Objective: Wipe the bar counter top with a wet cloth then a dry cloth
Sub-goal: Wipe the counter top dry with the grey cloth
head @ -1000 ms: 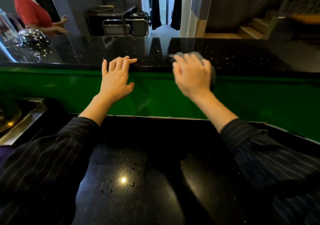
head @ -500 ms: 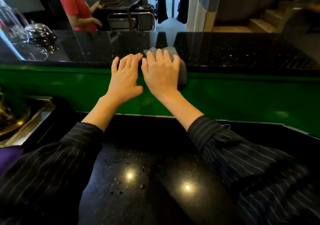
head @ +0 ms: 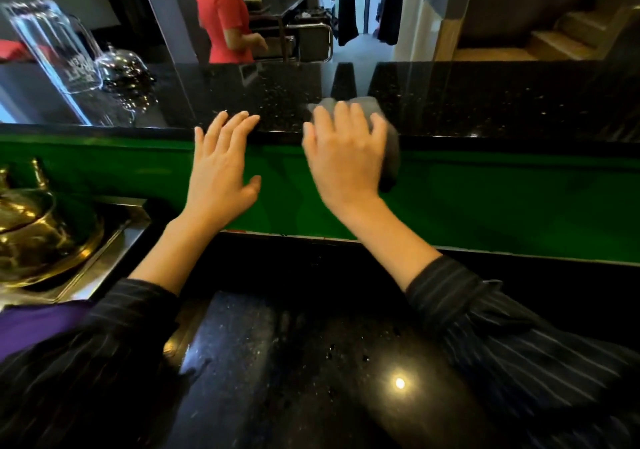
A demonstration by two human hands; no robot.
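Cloth (head: 388, 137) rightward (under right hand (head: 343, 158))

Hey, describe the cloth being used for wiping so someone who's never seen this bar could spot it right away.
Start at the raised black speckled bar counter top above the green panel. At its near edge, two bare hands rest side by side; the cloth is the grey one under the right hand, draping over the edge. The left hand lies flat and holds nothing, and no other fabric sits on that top.

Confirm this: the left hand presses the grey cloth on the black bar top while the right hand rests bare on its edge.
Hands swapped. The head view shows the right hand pressing the grey cloth on the bar top, while the left hand rests bare on its edge.
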